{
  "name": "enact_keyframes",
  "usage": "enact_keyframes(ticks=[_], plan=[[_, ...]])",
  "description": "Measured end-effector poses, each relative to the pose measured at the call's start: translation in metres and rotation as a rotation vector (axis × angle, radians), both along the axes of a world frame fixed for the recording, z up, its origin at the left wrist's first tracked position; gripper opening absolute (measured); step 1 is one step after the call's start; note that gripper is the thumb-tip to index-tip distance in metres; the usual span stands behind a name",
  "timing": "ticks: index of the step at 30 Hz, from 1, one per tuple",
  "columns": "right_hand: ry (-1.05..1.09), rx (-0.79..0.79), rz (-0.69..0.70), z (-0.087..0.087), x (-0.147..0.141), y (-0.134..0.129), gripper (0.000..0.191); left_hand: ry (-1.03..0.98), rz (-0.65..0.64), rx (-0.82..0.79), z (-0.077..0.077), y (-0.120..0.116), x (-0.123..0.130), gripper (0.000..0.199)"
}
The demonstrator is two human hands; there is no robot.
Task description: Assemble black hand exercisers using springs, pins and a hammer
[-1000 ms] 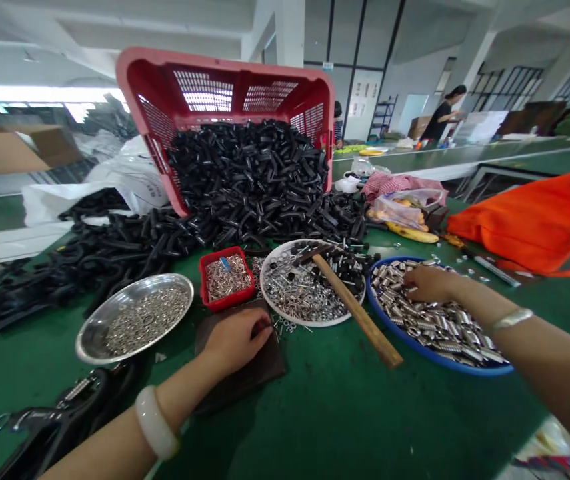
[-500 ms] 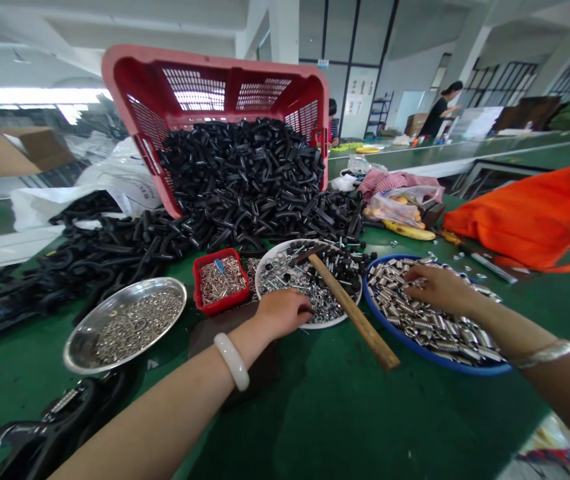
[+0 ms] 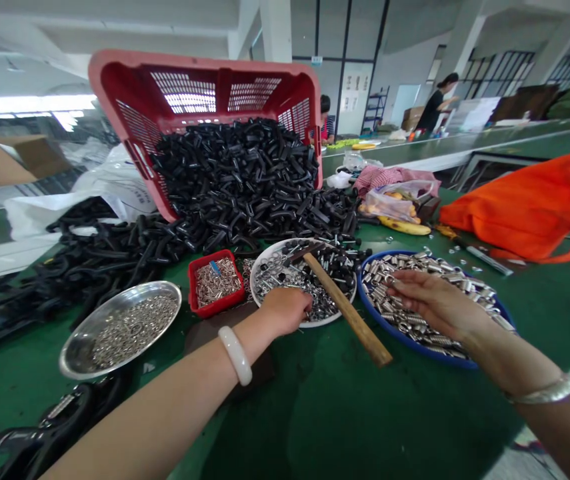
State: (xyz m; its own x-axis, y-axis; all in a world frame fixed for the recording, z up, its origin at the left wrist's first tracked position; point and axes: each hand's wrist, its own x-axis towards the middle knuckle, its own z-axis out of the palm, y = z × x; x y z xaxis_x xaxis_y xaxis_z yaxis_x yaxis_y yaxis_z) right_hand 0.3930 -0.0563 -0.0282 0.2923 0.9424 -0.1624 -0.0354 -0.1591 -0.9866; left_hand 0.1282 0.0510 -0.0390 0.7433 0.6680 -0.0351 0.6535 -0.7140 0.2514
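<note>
My left hand, with a white bangle on its wrist, reaches to the near rim of a white plate. Its fingers are curled together among small metal parts, and what they hold is hidden. Across that plate lies a hammer, its wooden handle sticking out toward me. On the right, my right hand is over a blue basin of metal coil springs. Thumb and fingertips are pinched on a small shiny piece, which looks like a spring.
A tipped red basket spills black curved parts across the back. Left of the plate stand a red box of small pins and a steel dish. Assembled black tools lie front left. An orange bag sits right; people work behind.
My right hand has risen slightly from the springs, turned, and closed its fingertips on a small shiny piece. My left hand stays at the plate, its fingers curled more tightly.
</note>
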Motion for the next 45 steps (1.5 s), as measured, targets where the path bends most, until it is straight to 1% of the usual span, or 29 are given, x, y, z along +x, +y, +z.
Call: enact_keyframes(ticks=[2, 4, 5, 6, 8, 9, 10, 12, 14, 17, 20, 23, 26, 29, 31, 32, 33, 35, 36, 37, 38, 40, 42, 45], plan=[[0.045, 0.002, 0.037, 0.004, -0.016, -0.004, 0.032, -0.159, 0.062, -0.022, 0.001, 0.002, -0.002, 0.011], [0.081, 0.005, 0.091, 0.007, -0.031, -0.006, 0.031, -0.385, 0.158, -0.127, 0.002, 0.004, -0.005, 0.010], [0.091, 0.013, 0.111, 0.009, -0.039, -0.006, 0.031, -0.505, 0.219, -0.231, 0.003, 0.004, -0.006, 0.010], [0.097, 0.025, 0.123, 0.010, -0.046, -0.006, 0.030, -0.621, 0.290, -0.368, 0.003, 0.002, -0.006, 0.010], [0.105, 0.056, 0.140, 0.012, -0.060, -0.005, 0.031, -0.834, 0.426, -0.684, 0.003, -0.004, -0.008, 0.011], [0.105, 0.068, 0.156, 0.013, -0.067, -0.004, 0.033, -0.922, 0.469, -0.831, 0.004, -0.009, -0.010, 0.013], [0.102, 0.080, 0.179, 0.014, -0.074, -0.003, 0.034, -0.994, 0.495, -0.954, 0.004, -0.015, -0.011, 0.015], [0.075, 0.104, 0.227, 0.016, -0.090, 0.000, 0.035, -1.097, 0.498, -1.136, 0.005, -0.029, -0.015, 0.019], [0.022, 0.144, 0.246, 0.017, -0.108, 0.002, 0.034, -1.167, 0.481, -1.269, 0.006, -0.041, -0.020, 0.020], [-0.065, 0.226, 0.237, 0.016, -0.134, 0.006, 0.028, -1.275, 0.511, -1.410, 0.008, -0.054, -0.028, 0.017], [-0.132, 0.299, 0.247, 0.013, -0.153, 0.010, 0.022, -1.357, 0.560, -1.478, 0.010, -0.060, -0.038, 0.012], [-0.167, 0.335, 0.258, 0.009, -0.162, 0.014, 0.021, -1.366, 0.551, -1.506, 0.011, -0.063, -0.049, 0.009], [-0.165, 0.324, 0.305, 0.007, -0.163, 0.017, 0.021, -1.380, 0.512, -1.551, 0.010, -0.065, -0.061, 0.007], [-0.103, 0.263, 0.407, 0.007, -0.159, 0.022, 0.025, -1.412, 0.426, -1.637, 0.008, -0.067, -0.070, 0.008], [-0.096, 0.234, 0.459, 0.009, -0.157, 0.025, 0.026, -1.382, 0.393, -1.634, 0.006, -0.069, -0.072, 0.010], [-0.128, 0.241, 0.462, 0.010, -0.157, 0.026, 0.025, -1.339, 0.410, -1.585, 0.006, -0.069, -0.072, 0.010], [-0.187, 0.267, 0.450, 0.012, -0.159, 0.026, 0.023, -1.290, 0.445, -1.503, 0.005, -0.068, -0.071, 0.010], [-0.359, 0.372, 0.394, 0.017, -0.165, 0.025, 0.017, -1.192, 0.527, -1.305, 0.005, -0.067, -0.069, 0.008], [-0.449, 0.439, 0.367, 0.020, -0.169, 0.024, 0.014, -1.162, 0.549, -1.229, 0.005, -0.066, -0.069, 0.007], [-0.526, 0.503, 0.352, 0.023, -0.174, 0.023, 0.014, -1.159, 0.551, -1.191, 0.005, -0.065, -0.068, 0.006], [-0.579, 0.556, 0.349, 0.026, -0.178, 0.021, 0.014, -1.176, 0.542, -1.190, 0.006, -0.064, -0.068, 0.005], [-0.601, 0.603, 0.378, 0.029, -0.185, 0.020, 0.016, -1.236, 0.545, -1.250, 0.006, -0.064, -0.070, 0.004], [-0.533, 0.590, 0.417, 0.030, -0.188, 0.022, 0.017, -1.293, 0.618, -1.298, 0.006, -0.064, -0.072, 0.005], [-0.414, 0.556, 0.476, 0.030, -0.189, 0.027, 0.021, -1.317, 0.724, -1.325, 0.003, -0.065, -0.075, 0.015]])
